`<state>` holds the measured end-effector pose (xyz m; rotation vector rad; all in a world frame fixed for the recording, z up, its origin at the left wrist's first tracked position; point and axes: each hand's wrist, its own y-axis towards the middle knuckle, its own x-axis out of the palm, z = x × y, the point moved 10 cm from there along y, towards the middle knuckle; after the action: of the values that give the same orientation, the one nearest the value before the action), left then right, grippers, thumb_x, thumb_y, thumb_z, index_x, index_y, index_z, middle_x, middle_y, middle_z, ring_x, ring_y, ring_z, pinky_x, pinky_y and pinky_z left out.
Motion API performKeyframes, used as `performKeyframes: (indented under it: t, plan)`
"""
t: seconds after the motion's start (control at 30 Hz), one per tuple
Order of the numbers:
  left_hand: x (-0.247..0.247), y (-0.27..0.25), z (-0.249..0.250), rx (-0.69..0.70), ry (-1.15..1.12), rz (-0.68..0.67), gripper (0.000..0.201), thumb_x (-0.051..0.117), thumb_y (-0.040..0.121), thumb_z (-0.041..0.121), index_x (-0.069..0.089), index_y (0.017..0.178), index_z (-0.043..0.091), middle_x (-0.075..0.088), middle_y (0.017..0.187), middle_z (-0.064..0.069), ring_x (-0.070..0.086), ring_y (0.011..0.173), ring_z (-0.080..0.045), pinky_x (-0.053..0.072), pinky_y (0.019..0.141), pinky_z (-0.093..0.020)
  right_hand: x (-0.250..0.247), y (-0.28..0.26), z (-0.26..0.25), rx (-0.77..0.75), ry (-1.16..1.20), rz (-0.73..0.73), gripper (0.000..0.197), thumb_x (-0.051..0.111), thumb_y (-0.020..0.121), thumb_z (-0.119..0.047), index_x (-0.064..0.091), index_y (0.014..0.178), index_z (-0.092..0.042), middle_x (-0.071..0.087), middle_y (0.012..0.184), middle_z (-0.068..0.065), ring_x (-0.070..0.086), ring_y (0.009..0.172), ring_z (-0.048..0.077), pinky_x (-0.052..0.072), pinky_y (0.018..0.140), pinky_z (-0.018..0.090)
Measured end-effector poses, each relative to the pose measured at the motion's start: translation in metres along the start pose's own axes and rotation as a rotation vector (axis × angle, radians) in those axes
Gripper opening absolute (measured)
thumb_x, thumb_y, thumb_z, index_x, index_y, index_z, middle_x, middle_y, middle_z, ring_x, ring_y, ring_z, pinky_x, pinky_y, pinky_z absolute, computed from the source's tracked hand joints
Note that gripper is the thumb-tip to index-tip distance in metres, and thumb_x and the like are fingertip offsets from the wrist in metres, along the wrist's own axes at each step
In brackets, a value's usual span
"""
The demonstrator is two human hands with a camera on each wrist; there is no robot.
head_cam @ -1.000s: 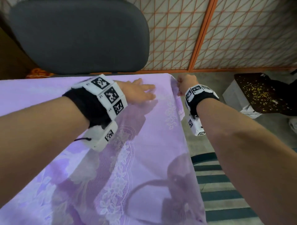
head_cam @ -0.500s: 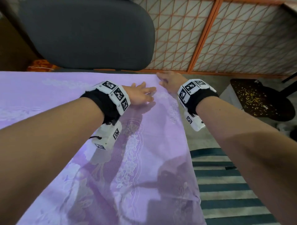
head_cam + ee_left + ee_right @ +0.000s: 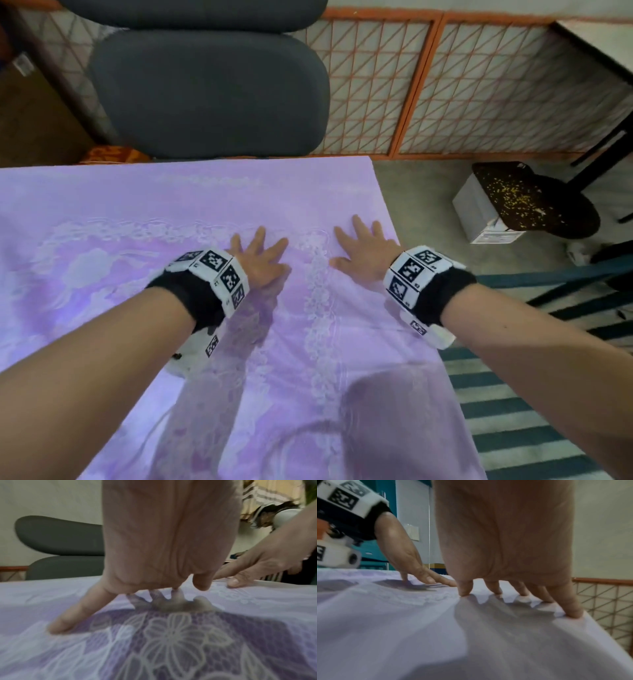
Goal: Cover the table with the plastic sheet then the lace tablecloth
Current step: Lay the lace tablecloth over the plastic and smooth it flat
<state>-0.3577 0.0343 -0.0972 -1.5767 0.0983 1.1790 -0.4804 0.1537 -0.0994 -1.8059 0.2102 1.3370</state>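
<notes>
The purple lace tablecloth (image 3: 171,246), with white flower patterns, lies spread over the table and hangs over its right edge. My left hand (image 3: 262,255) lies flat on it with fingers spread, just left of a band of lace flowers (image 3: 318,301). My right hand (image 3: 364,246) lies flat beside it, near the right edge, fingers also spread. In the right wrist view the right hand's fingertips (image 3: 464,589) press into the cloth. The left wrist view shows the left hand (image 3: 171,547) touching a flower pattern (image 3: 171,635). I cannot make out the plastic sheet.
A grey office chair (image 3: 205,92) stands against the table's far edge. Behind it runs an orange-framed lattice screen (image 3: 479,85). On the floor to the right stand a white box (image 3: 479,212) with a dark speckled stool (image 3: 534,198) and a striped rug (image 3: 513,428).
My right hand let go of the cloth's far right corner and now lies flat. Both hands have slid back from the far edge toward me.
</notes>
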Motion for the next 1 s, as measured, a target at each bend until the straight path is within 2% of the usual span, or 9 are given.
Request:
performKeyframes:
  t: [0.13, 0.27, 0.4, 0.47, 0.53, 0.67, 0.83, 0.93, 1.0]
  plan:
    - [-0.003, -0.012, -0.016, -0.043, 0.085, -0.02, 0.054, 0.016, 0.102, 0.047, -0.006, 0.15, 0.039, -0.019, 0.16, 0.002, -0.007, 0.149, -0.036, -0.001, 0.119, -0.045, -0.011, -0.018, -0.02, -0.014, -0.123, -0.027, 0.052, 0.02, 0.104, -0.038, -0.002, 0.151, -0.033, -0.018, 0.16, -0.002, -0.013, 0.146, 0.036, 0.006, 0.116, 0.056]
    - [-0.003, -0.012, -0.018, -0.038, 0.118, -0.002, 0.052, 0.012, 0.103, 0.043, -0.007, 0.15, 0.037, -0.019, 0.16, -0.002, -0.007, 0.149, -0.035, -0.002, 0.12, -0.042, -0.014, -0.019, -0.024, -0.035, -0.218, -0.009, 0.049, 0.02, 0.105, -0.033, 0.007, 0.152, -0.033, -0.018, 0.159, -0.005, -0.014, 0.146, 0.035, 0.005, 0.116, 0.056]
    - [0.001, -0.006, -0.029, -0.05, 0.113, 0.039, 0.054, 0.013, 0.101, 0.048, -0.005, 0.151, 0.038, -0.017, 0.16, -0.007, -0.005, 0.15, -0.032, -0.003, 0.123, -0.043, -0.001, -0.017, -0.021, -0.034, -0.17, -0.032, 0.051, 0.03, 0.1, -0.035, 0.016, 0.149, -0.035, -0.007, 0.161, -0.001, -0.001, 0.145, 0.042, 0.016, 0.115, 0.059]
    - [-0.002, -0.01, -0.031, -0.054, 0.04, 0.112, 0.053, 0.018, 0.101, 0.045, 0.004, 0.152, 0.034, -0.006, 0.162, -0.009, 0.002, 0.15, -0.03, 0.005, 0.122, -0.045, 0.002, -0.023, -0.014, 0.027, -0.067, -0.005, 0.057, 0.032, 0.097, -0.043, 0.01, 0.149, -0.035, 0.0, 0.16, 0.003, 0.014, 0.141, 0.046, 0.025, 0.111, 0.054]
    - [0.001, -0.02, -0.032, -0.047, -0.057, 0.182, 0.054, 0.026, 0.1, 0.045, 0.013, 0.151, 0.034, -0.001, 0.161, -0.008, 0.003, 0.148, -0.034, 0.008, 0.121, -0.049, 0.009, -0.041, -0.013, 0.052, -0.059, 0.025, 0.062, 0.034, 0.097, -0.043, 0.003, 0.15, -0.036, -0.005, 0.16, 0.002, 0.009, 0.143, 0.045, 0.029, 0.109, 0.055]
    - [0.041, -0.055, -0.015, 0.118, 0.038, 0.192, 0.051, 0.026, 0.099, 0.051, 0.004, 0.145, 0.054, -0.024, 0.158, 0.009, -0.02, 0.147, -0.028, -0.003, 0.108, -0.071, 0.034, -0.087, -0.007, 0.064, -0.076, 0.105, 0.063, 0.035, 0.098, -0.038, 0.0, 0.15, -0.031, -0.008, 0.16, 0.002, 0.005, 0.144, 0.042, 0.033, 0.109, 0.053]
    - [0.115, -0.112, 0.03, 0.366, 0.111, 0.065, 0.055, 0.029, 0.096, 0.056, 0.001, 0.144, 0.056, -0.027, 0.156, 0.014, -0.027, 0.146, -0.023, -0.007, 0.107, -0.071, 0.093, -0.162, 0.018, 0.206, 0.032, 0.066, 0.061, 0.035, 0.098, -0.034, 0.006, 0.15, -0.018, -0.002, 0.158, 0.008, 0.009, 0.144, 0.039, 0.033, 0.11, 0.05]
    - [0.154, -0.13, 0.031, 0.351, 0.188, 0.037, 0.06, 0.028, 0.095, 0.059, -0.004, 0.145, 0.053, -0.027, 0.157, 0.013, -0.026, 0.146, -0.023, -0.004, 0.107, -0.073, 0.128, -0.191, 0.012, 0.158, 0.024, 0.036, 0.064, 0.025, 0.096, -0.045, 0.008, 0.15, -0.016, -0.002, 0.159, 0.009, 0.005, 0.145, 0.037, 0.024, 0.115, 0.05]
    - [0.166, -0.138, 0.026, 0.337, 0.251, 0.073, 0.061, 0.025, 0.094, 0.06, -0.009, 0.144, 0.053, -0.029, 0.156, 0.012, -0.026, 0.146, -0.024, -0.002, 0.106, -0.075, 0.141, -0.207, 0.009, 0.148, -0.01, 0.054, 0.083, -0.003, 0.081, -0.06, 0.011, 0.151, -0.016, 0.001, 0.159, 0.011, 0.005, 0.145, 0.037, 0.021, 0.117, 0.049]
